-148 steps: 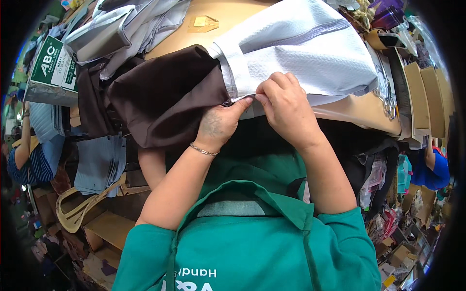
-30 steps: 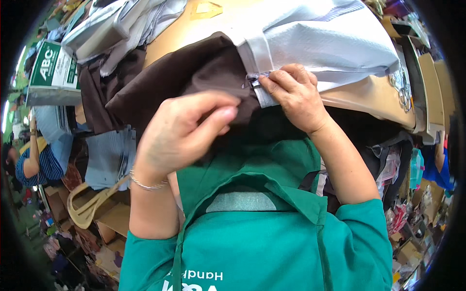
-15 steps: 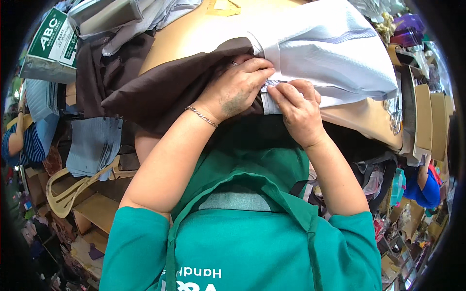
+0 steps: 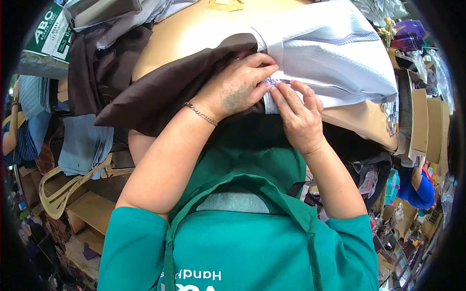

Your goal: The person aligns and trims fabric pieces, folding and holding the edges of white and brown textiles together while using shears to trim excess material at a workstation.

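Observation:
On the tan tabletop (image 4: 184, 24) lie a dark brown cloth (image 4: 160, 87) and a textured white fabric piece (image 4: 335, 53), meeting at a pale band with a short patterned strip (image 4: 284, 81). My left hand (image 4: 242, 85) lies over this junction with fingers curled onto the fabric, thumb beside the strip. My right hand (image 4: 298, 109) pinches at the strip and white edge just right of my left thumb, fingertips bent down. What exactly lies under the fingertips of both hands is partly hidden.
Folded pale fabrics (image 4: 121, 9), a green-and-white can (image 4: 46, 39) and grey-blue sheets (image 4: 82, 145) sit at left. Scissors (image 4: 391, 121) and cardboard pieces (image 4: 420, 121) are at right. A cream frame (image 4: 51, 194) is lower left. Co-workers appear at left (image 4: 17, 138) and right (image 4: 420, 186).
My left hand has swung up from over the brown cloth onto the junction beside my right hand. My right fingers have shifted slightly along the strip.

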The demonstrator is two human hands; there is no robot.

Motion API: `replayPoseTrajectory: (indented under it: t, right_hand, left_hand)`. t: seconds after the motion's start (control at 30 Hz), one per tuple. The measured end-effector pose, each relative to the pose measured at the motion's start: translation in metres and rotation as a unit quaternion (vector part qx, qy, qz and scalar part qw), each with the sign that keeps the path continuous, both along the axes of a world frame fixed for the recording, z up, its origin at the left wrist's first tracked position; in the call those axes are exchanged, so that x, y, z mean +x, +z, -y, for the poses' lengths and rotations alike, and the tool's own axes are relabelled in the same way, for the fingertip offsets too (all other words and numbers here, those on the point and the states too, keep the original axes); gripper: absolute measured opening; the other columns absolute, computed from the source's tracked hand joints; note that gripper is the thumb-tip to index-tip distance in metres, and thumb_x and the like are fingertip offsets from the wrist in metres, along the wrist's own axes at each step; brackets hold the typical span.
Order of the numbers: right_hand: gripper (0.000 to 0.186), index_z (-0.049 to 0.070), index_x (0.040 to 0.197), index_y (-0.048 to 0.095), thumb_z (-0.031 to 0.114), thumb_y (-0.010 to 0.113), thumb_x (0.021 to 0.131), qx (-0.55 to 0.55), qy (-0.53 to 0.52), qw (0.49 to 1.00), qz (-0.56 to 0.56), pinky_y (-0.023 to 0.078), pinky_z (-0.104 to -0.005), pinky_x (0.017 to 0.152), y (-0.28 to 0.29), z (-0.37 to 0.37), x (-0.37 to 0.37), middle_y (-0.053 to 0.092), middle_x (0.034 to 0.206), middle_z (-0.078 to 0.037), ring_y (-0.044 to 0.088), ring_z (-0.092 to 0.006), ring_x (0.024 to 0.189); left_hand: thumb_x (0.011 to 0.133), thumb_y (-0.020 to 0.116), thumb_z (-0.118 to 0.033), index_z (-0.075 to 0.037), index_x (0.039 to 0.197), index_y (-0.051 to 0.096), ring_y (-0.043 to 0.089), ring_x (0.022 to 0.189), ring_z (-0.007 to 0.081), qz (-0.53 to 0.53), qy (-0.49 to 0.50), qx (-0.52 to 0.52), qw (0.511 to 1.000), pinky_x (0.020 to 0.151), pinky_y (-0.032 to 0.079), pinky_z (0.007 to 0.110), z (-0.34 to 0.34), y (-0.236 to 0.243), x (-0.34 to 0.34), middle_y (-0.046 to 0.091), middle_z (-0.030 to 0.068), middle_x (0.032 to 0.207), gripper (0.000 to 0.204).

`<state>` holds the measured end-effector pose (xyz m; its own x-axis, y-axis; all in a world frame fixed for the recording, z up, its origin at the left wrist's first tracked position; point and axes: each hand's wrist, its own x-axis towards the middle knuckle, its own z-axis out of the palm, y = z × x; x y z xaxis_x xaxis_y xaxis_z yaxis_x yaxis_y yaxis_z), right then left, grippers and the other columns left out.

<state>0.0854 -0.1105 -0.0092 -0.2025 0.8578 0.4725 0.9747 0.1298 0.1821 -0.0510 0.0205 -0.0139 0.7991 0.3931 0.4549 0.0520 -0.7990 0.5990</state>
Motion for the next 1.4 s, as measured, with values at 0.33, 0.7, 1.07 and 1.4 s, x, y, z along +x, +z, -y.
replayPoseTrajectory:
  t: [0.33, 0.7, 1.07, 1.4]
  right_hand:
    - [0.033, 0.01, 0.105, 0.061, 0.017, 0.053, 0.074, -0.036, -0.097, 0.991, 0.088, 0.032, -0.0329, 0.084, 0.005, -0.003, -0.017, 0.054, 0.109, 0.001, 0.048, -0.0202, 0.105]
    - [0.035, 0.007, 0.109, 0.059, 0.016, 0.054, 0.076, -0.06, -0.021, 0.998, 0.009, 0.034, -0.0337, 0.091, 0.01, -0.002, -0.015, 0.054, 0.107, -0.002, 0.05, -0.0186, 0.104]
    - [0.033, 0.002, 0.108, 0.06, 0.018, 0.049, 0.08, -0.045, -0.055, 0.997, 0.032, 0.03, -0.0427, 0.102, 0.003, -0.004, -0.023, 0.058, 0.108, -0.008, 0.055, -0.0202, 0.104]
    - [0.034, -0.001, 0.108, 0.058, 0.013, 0.047, 0.079, -0.087, -0.134, 0.987, -0.009, 0.034, -0.0462, 0.097, 0.011, -0.004, -0.023, 0.057, 0.106, -0.011, 0.054, -0.0231, 0.105]
  left_hand:
    - [0.077, 0.063, -0.008, 0.0, 0.115, 0.055, 0.053, 0.105, 0.0295, -0.019, -0.012, -0.03, 0.999, 0.091, 0.043, 0.036, 0.0, 0.004, -0.005, 0.051, 0.0124, 0.118, 0.039]
    - [0.075, 0.063, -0.004, -0.001, 0.116, 0.054, 0.051, 0.106, 0.0299, -0.022, -0.021, -0.045, 0.999, 0.092, 0.041, 0.036, -0.003, 0.0, -0.005, 0.05, 0.0125, 0.119, 0.042]
    - [0.073, 0.064, -0.002, 0.001, 0.115, 0.054, 0.052, 0.106, 0.0316, -0.014, -0.039, -0.061, 0.997, 0.09, 0.043, 0.036, -0.003, 0.006, -0.006, 0.051, 0.0139, 0.118, 0.043]
    - [0.076, 0.063, -0.008, 0.0, 0.115, 0.054, 0.053, 0.104, 0.0319, -0.018, -0.034, -0.057, 0.998, 0.089, 0.044, 0.037, -0.004, 0.004, -0.006, 0.051, 0.0128, 0.118, 0.041]
